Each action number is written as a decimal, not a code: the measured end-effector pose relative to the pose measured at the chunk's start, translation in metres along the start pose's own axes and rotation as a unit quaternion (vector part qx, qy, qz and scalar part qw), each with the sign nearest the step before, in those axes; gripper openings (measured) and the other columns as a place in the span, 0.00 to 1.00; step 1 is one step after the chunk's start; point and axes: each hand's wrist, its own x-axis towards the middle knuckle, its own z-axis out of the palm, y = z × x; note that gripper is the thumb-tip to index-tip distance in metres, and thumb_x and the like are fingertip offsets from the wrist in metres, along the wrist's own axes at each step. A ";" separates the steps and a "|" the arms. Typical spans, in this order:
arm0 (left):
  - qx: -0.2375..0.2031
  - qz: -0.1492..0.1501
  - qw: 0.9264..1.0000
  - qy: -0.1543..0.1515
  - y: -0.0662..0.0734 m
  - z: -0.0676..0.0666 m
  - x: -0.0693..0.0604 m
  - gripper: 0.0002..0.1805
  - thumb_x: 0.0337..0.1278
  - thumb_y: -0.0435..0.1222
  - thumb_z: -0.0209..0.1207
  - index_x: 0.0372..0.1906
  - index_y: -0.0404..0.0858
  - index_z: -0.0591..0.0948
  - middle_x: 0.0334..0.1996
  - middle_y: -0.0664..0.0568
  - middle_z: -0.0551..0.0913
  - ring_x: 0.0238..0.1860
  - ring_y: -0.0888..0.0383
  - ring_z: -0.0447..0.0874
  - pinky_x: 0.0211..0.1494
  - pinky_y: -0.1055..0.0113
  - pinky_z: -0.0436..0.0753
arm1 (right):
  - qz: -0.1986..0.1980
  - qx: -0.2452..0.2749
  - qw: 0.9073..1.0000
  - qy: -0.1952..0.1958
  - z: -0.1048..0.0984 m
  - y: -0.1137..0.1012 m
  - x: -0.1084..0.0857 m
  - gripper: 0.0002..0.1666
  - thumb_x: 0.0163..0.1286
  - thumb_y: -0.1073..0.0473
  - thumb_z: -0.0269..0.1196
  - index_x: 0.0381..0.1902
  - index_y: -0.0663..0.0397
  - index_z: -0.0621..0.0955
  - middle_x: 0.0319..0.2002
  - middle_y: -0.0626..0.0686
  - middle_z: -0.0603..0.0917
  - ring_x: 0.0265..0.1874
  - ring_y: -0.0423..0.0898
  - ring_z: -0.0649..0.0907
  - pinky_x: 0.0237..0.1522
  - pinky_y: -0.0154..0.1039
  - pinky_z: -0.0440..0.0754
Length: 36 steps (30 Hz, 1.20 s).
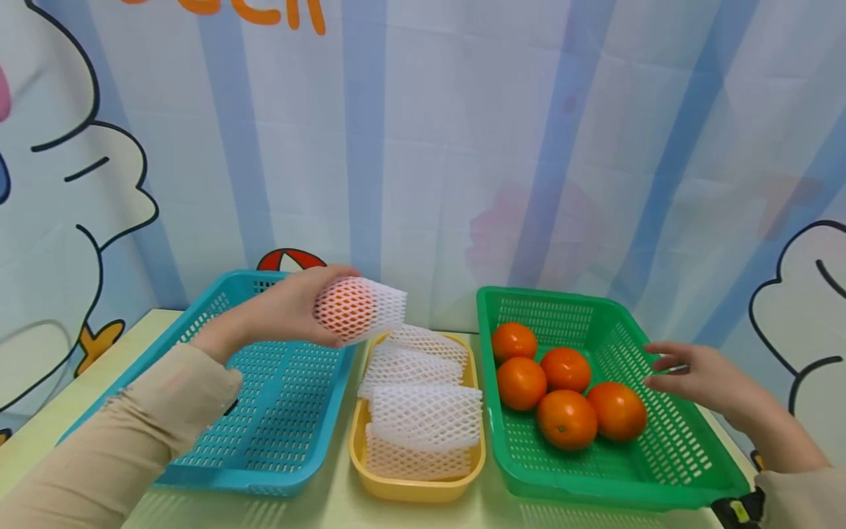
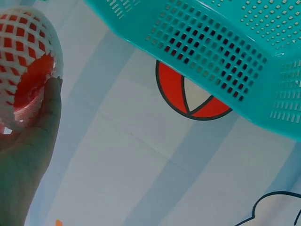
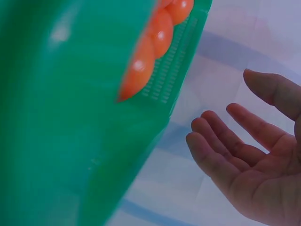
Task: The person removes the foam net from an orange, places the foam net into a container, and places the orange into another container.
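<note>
My left hand [image 1: 291, 305] grips an orange in a white foam net sleeve [image 1: 350, 308], held above the right back part of the blue basket [image 1: 284, 397]. The sleeve's loose end points right, past the fruit. In the left wrist view, bare orange skin [image 2: 37, 75] shows at the sleeve's edge beside the thumb. My right hand [image 1: 710, 378] hangs over the right side of the green basket [image 1: 595, 494], holding nothing. Its fingers are relaxed and spread in the right wrist view. Several bare oranges [image 1: 567, 419] lie in the green basket.
Between the two baskets stands a small yellow basket [image 1: 416, 488] with several flat white foam net sleeves [image 1: 426, 415] layered in it. All three stand on a pale yellow table [image 1: 330, 507]. A striped blue and white cloth [image 1: 429, 147] hangs close behind them.
</note>
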 end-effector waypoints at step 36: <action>-0.006 0.058 0.998 -0.021 0.050 0.024 0.010 0.46 0.37 0.40 0.72 0.67 0.42 0.63 0.59 0.53 0.70 0.55 0.56 0.70 0.53 0.58 0.75 | -0.149 0.059 0.987 0.027 0.026 -0.094 0.005 0.25 0.66 0.56 0.60 0.58 0.63 0.74 0.42 0.55 0.82 0.40 0.48 0.80 0.39 0.41 0.79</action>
